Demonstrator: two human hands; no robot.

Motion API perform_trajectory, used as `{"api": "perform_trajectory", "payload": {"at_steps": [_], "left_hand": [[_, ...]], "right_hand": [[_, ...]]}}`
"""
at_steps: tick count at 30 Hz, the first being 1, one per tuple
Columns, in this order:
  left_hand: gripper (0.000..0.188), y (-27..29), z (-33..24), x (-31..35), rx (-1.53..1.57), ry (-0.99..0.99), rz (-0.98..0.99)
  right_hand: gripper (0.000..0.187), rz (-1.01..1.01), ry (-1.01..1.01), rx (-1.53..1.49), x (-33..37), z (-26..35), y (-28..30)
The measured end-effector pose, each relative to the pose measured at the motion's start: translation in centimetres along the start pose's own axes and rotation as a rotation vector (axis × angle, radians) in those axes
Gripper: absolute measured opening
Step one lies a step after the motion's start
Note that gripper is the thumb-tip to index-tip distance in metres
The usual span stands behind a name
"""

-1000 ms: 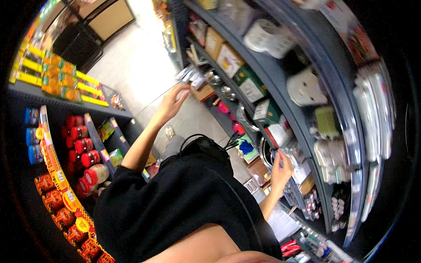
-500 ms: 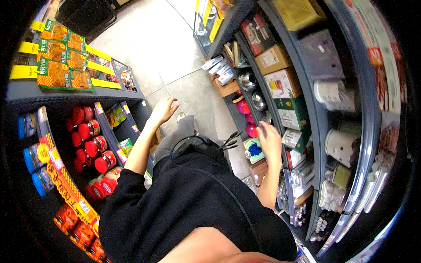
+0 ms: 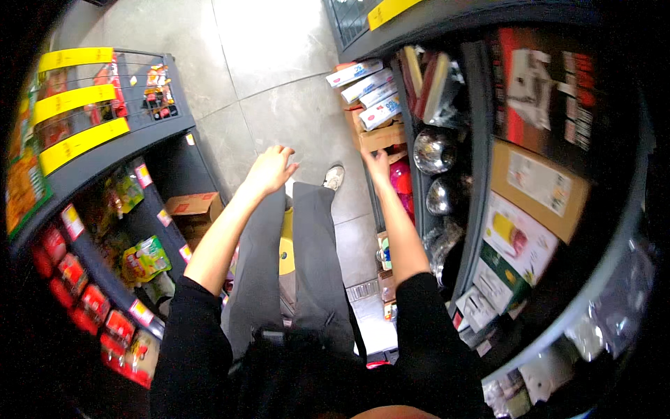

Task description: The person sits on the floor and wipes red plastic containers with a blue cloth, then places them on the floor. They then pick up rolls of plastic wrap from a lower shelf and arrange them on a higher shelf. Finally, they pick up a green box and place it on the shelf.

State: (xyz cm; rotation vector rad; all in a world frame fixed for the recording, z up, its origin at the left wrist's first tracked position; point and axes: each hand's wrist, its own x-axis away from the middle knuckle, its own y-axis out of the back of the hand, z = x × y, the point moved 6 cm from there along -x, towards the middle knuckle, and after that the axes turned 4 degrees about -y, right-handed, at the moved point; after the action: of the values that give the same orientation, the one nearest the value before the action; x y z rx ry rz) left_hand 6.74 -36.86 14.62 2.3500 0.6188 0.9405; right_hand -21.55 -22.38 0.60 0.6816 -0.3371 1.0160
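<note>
Left hand [image 3: 272, 171], above the grey floor [image 3: 286, 115]: fingers half-curled, parted, empty. Right hand [image 3: 377, 169], beside the right-hand shelving [image 3: 479, 164]: fingers loosely open, directed far; contact with the brown carton [image 3: 382, 137] just beyond cannot be determined. At the carton's top, slim white boxes [image 3: 368, 85] lie lengthwise left to right, right ends angled farther.

Left fingers [image 3: 285, 151] hovering above grey floor [image 3: 279, 115]. Right fingers [image 3: 369, 159] hanging near cardboard box [image 3: 385, 137]; white boxes [image 3: 368, 85] lying beyond them, metal ware [image 3: 433, 151] sitting rightward, yellow-labelled rack [image 3: 91, 146] standing leftward.
</note>
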Motion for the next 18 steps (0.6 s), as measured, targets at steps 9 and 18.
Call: {"api": "perform_trajectory", "payload": {"at_steps": [9,18], "left_hand": [[0.038,-12.2,1.9,-8.5,0.428,0.065,-0.103],[0.059,-14.9,3.2,-9.5,0.857,0.341,-0.197]], "right_hand": [[0.063,-0.307,-0.568,-0.339,-16.5,-5.0,-6.0],[0.044,0.259,-0.619,-0.918,-4.2,-4.6,-5.9]]}}
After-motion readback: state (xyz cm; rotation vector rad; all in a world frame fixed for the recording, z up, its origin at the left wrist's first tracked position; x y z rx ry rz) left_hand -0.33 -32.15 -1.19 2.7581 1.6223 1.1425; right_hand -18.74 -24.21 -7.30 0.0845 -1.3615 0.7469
